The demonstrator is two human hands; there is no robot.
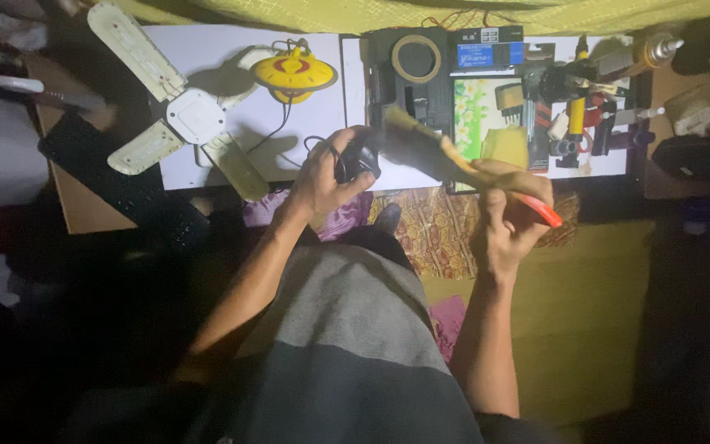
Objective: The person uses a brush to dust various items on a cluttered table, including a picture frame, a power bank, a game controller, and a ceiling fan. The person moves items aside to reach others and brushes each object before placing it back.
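My left hand [327, 174] grips a small black rounded part [361, 159] with a thin black wire running off it toward the white board. My right hand [509, 215] holds a flat paintbrush [444, 154] by its wooden handle, which ends in an orange-red tip [546, 212]. The brush's bristles point left and reach close to the black part; whether they touch it I cannot tell. Both hands hover over my lap, just in front of the board's near edge.
A white board [232, 49] carries a white fan-shaped lamp with folding blades [181, 115] and a yellow dome piece [294, 72]. To the right lie a tape roll [417, 57], a blue box [489, 54] and several tools [577, 107]. Patterned cloth [437, 230] covers my lap.
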